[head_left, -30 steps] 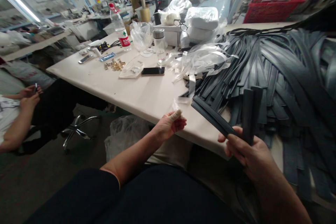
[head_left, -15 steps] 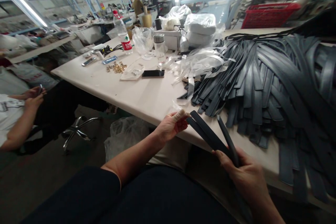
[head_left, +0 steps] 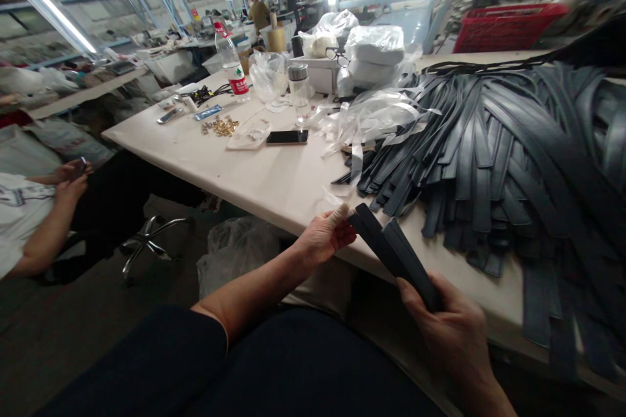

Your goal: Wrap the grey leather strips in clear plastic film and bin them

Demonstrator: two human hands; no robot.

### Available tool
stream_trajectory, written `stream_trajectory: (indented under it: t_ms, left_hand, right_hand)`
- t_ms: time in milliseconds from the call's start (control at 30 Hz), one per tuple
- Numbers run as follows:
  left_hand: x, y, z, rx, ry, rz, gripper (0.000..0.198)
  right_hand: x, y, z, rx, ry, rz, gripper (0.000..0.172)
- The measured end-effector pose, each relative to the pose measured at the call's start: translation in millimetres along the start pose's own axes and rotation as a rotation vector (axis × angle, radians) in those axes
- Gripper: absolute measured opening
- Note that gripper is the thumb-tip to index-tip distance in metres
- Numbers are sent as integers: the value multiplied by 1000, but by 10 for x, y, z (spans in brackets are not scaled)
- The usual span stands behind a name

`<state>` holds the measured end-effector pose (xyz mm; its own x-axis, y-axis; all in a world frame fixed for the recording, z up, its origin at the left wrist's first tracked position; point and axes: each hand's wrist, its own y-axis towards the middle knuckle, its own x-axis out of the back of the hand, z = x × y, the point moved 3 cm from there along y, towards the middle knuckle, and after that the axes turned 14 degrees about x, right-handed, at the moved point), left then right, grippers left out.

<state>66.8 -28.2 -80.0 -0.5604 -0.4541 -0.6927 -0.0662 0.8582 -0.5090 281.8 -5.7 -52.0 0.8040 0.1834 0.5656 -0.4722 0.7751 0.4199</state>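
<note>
Several flat black straps (head_left: 398, 251), likely leather, are gripped in my right hand (head_left: 454, 326), their ends fanned and pointing up and left. My left hand (head_left: 327, 234) is closed at the tip of one of these straps, thumb against fingers; a pale covering wraps the thumb. A small whitish bit shows beside that thumb, too blurred to name. To the right, a big heap of similar black straps (head_left: 482, 176) lies on the table (head_left: 244, 172), many ends hanging over the front edge.
Clear plastic strips (head_left: 376, 120) lie against the heap. Behind are a phone (head_left: 287, 137), a glass jar (head_left: 299, 94), a water bottle (head_left: 235, 71), small gold-coloured parts (head_left: 225, 127) and a red basket (head_left: 508, 27). A seated person (head_left: 39, 215) holds a phone at left.
The strap that stood apart in my right hand has swung left onto the others. My left hand has shifted slightly right, staying at the strap tips.
</note>
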Motion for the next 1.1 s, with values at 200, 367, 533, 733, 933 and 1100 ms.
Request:
stream_trajectory:
  t_ms: [200,367,533,733,933,1100]
  left_hand:
    - [-26,22,16,13,11,40,51]
    - [-8,47,66,33,75,47,50]
    - [-74,6,245,40,160,53,58]
    - [-170,-68,373,31,244,100,59]
    - [-94,-71,403,90,230,75,59]
    - [-3,-74,354,72,150,54,61]
  right_hand:
    - [-12,5,4,41,-9,23,24]
    - [-28,30,-44,93,-66,59,25]
    - [-135,154,-77,124,-61,88,30]
    - [-195,258,-94,25,98,86,36]
    - [-166,188,-182,-154,126,93,37]
    - [-153,178,-205,-160,97,77,39]
